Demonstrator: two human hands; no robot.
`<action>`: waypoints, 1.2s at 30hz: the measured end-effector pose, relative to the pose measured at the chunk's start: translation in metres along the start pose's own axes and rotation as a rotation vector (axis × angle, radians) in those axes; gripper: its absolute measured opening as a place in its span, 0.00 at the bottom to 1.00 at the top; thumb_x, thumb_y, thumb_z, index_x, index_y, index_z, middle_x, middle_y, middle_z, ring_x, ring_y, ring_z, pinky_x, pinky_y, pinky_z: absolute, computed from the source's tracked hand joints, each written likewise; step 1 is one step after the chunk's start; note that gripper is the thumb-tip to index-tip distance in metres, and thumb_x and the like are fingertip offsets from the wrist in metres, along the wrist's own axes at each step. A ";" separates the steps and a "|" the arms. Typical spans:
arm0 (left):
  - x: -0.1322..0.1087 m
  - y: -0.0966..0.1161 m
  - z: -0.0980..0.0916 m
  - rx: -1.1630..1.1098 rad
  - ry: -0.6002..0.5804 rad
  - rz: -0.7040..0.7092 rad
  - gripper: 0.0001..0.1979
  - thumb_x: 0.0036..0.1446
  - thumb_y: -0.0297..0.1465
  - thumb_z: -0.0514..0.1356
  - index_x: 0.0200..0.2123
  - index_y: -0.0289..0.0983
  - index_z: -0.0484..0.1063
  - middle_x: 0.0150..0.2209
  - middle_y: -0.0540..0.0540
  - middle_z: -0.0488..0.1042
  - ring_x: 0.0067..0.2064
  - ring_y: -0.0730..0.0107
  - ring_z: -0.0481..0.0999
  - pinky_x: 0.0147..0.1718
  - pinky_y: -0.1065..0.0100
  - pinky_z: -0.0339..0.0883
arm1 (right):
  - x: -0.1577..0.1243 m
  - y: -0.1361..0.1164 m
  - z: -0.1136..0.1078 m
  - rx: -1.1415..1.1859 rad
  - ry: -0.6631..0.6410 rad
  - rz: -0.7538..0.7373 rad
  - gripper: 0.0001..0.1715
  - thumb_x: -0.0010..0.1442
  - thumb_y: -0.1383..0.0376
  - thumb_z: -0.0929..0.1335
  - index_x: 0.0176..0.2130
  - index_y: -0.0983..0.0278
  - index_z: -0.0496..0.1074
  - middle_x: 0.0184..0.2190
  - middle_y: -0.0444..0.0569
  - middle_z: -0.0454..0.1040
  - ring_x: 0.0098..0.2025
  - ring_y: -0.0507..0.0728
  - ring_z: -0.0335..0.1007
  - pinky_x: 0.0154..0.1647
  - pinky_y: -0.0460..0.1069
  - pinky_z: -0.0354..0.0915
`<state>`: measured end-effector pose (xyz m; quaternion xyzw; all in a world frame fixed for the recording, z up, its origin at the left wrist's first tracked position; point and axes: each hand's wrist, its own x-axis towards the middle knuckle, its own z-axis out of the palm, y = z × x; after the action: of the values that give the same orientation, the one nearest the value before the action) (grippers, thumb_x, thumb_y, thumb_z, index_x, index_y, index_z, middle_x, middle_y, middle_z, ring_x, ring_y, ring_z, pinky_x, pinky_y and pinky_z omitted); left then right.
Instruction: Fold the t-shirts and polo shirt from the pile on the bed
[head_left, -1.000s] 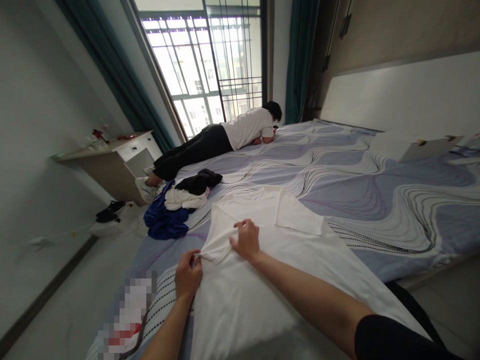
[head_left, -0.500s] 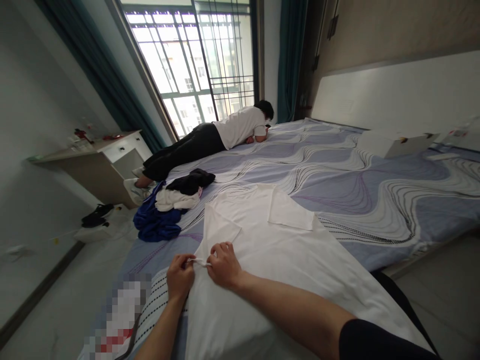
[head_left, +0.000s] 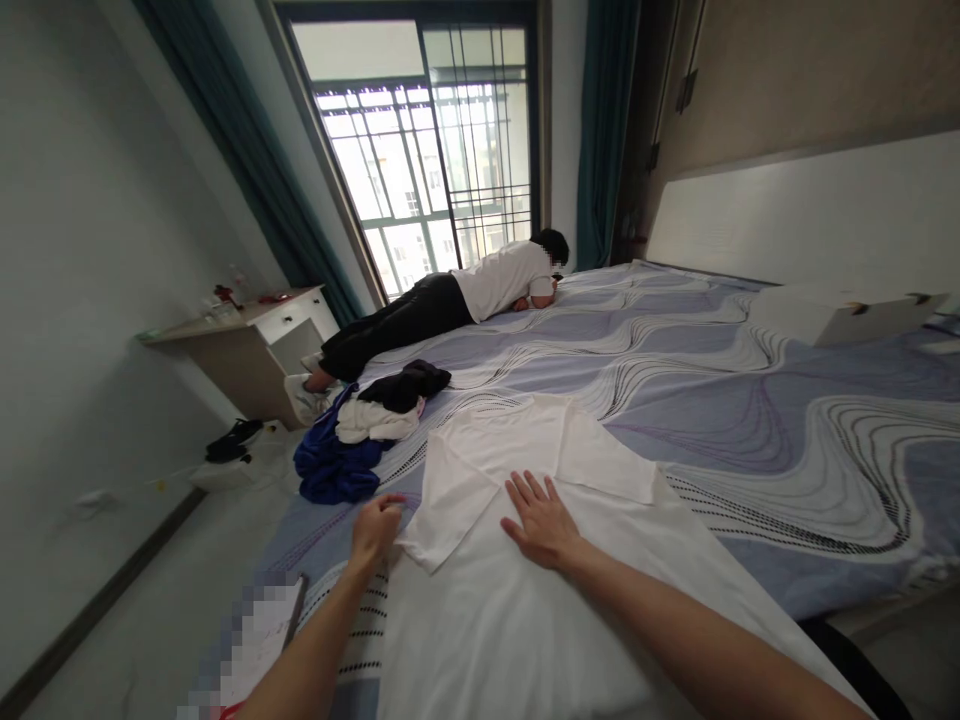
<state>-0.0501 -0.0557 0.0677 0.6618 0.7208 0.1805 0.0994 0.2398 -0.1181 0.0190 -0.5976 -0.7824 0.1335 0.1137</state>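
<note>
White t-shirt on bed, long axis pointing away. Right hand flat, splayed, mid-shirt; left hand curled at folded sleeve edge, grip unclear.

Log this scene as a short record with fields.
Left hand: fingers curled at the edge of the folded sleeve; grip unclear
Right hand: open, flat on the white T-shirt
White T-shirt: spread on the bed, both sleeves folded inward
Clothes pile: blue, white, black, left of the shirt
Person: lying on the bed's far side
</note>
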 end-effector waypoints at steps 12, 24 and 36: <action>0.071 0.078 0.104 0.241 -0.128 0.205 0.36 0.63 0.48 0.44 0.70 0.36 0.51 0.72 0.40 0.43 0.72 0.45 0.40 0.67 0.43 0.38 | 0.097 0.121 -0.065 -0.145 0.065 0.262 0.38 0.68 0.57 0.54 0.71 0.70 0.48 0.72 0.54 0.45 0.73 0.64 0.32 0.70 0.61 0.36; 0.152 0.065 0.114 0.183 -0.107 0.098 0.33 0.65 0.50 0.40 0.70 0.47 0.50 0.73 0.44 0.45 0.71 0.40 0.41 0.64 0.36 0.38 | 0.176 0.204 -0.053 -0.144 -0.013 0.394 0.45 0.66 0.40 0.47 0.72 0.59 0.37 0.74 0.46 0.31 0.73 0.69 0.24 0.67 0.72 0.28; 0.063 -0.012 0.061 -0.249 -0.191 0.194 0.33 0.61 0.39 0.46 0.66 0.30 0.58 0.69 0.38 0.54 0.71 0.56 0.49 0.68 0.49 0.40 | 0.050 0.215 -0.056 -0.214 -0.015 0.290 0.41 0.68 0.44 0.49 0.72 0.58 0.36 0.73 0.47 0.30 0.73 0.67 0.27 0.69 0.68 0.34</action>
<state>-0.0448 0.0141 0.0137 0.7249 0.6131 0.2134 0.2304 0.4400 -0.0115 -0.0016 -0.7117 -0.6987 0.0687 0.0233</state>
